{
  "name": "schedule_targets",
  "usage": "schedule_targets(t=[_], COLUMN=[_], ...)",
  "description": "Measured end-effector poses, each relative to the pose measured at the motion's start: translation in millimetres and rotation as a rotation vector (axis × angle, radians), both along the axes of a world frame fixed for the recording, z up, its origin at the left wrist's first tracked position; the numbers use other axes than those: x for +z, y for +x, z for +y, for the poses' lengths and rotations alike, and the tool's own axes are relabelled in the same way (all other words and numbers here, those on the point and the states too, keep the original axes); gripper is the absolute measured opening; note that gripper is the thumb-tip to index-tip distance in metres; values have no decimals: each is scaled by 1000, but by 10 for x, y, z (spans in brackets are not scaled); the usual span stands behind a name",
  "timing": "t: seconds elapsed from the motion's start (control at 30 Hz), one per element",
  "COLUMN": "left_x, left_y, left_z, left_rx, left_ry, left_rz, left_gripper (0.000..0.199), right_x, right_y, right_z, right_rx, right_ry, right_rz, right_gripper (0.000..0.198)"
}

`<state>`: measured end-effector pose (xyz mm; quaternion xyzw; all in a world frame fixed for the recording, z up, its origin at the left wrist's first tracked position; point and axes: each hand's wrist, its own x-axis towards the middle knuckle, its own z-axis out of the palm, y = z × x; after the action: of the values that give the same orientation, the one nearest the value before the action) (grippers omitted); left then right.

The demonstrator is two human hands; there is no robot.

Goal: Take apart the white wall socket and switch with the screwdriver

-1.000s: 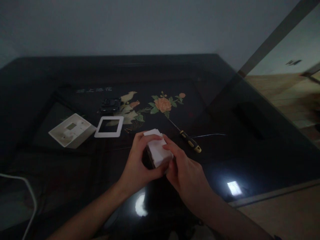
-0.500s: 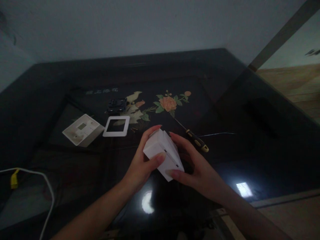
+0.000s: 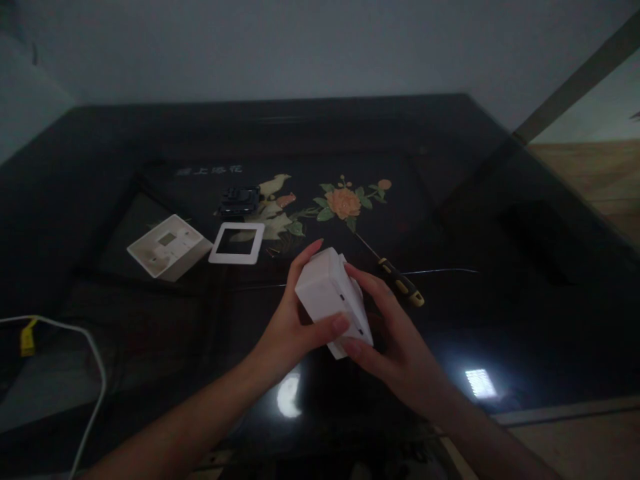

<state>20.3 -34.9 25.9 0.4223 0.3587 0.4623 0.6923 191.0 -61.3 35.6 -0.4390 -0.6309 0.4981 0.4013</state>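
Note:
A white switch box (image 3: pixel 321 285) is held tilted between both hands above the table, with a plate at its right side and two small dark slots along the seam. My left hand (image 3: pixel 293 330) wraps the box from the left, its thumb across the near face. On the right, my right hand (image 3: pixel 395 337) grips the plate side, fingers along the plate and thumb at the lower corner. The face of the plate is mostly hidden. Left of the hands lie an open white mounting box (image 3: pixel 193 259) and a white square frame (image 3: pixel 213 253). Small screws (image 3: pixel 273 253) lie nearby.
A black module (image 3: pixel 240 200) lies behind the frame. Right of my hands is a screwdriver (image 3: pixel 403 283) with a black and yellow handle, beside a thin wire (image 3: pixel 445 271). A white cable (image 3: pixel 97 360) with a yellow tag (image 3: pixel 28 339) crosses the left of the glossy dark table (image 3: pixel 500 293).
My left thumb has slid down and right along the box. The box has turned slightly in my hands, and the plate sits closer against it. The camera view has shifted a little.

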Motion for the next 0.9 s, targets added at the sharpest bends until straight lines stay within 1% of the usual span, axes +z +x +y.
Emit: schedule_targets(t=[0.1, 0.17, 0.27, 0.4, 0.47, 0.57, 0.67, 0.77, 0.83, 0.9], left_x=[-6, 7, 44, 92, 105, 103, 82, 58, 39, 14], left_y=[-27, -37, -27, 10, 20, 18, 1, -19, -23, -18], left_z=[34, 54, 62, 34, 20, 15, 23, 30, 30, 26], left_rx=[0, -5, -1, -6, -4, 5, 39, 54, 52, 48], left_ry=[81, 136, 225, 301, 322, 353, 423, 494, 528, 546], left_rz=[59, 121, 208, 248, 265, 331, 476, 583, 605, 607], left_gripper=[87, 86, 81, 75, 72, 68, 69, 67, 66, 66], right_x=[-8, -18, -23, 17, 51, 102, 141, 161, 162, 155], right_y=[48, 81, 109, 110, 110, 123, 129, 103, 75, 51], right_z=[23, 34, 39, 37, 39, 48, 60, 61, 52, 37], right_rx=[47, 63, 24, -38, -37, -28, -36, -78, -101, -121], right_ry=[-2, -13, 3, 89, 137, 228, 383, 530, 577, 596], right_rz=[14, 55, 123, 125, 66, -99, -282, -412, -474, -521], right_gripper=[71, 70, 63, 60, 61, 58, 53, 51, 50, 49])
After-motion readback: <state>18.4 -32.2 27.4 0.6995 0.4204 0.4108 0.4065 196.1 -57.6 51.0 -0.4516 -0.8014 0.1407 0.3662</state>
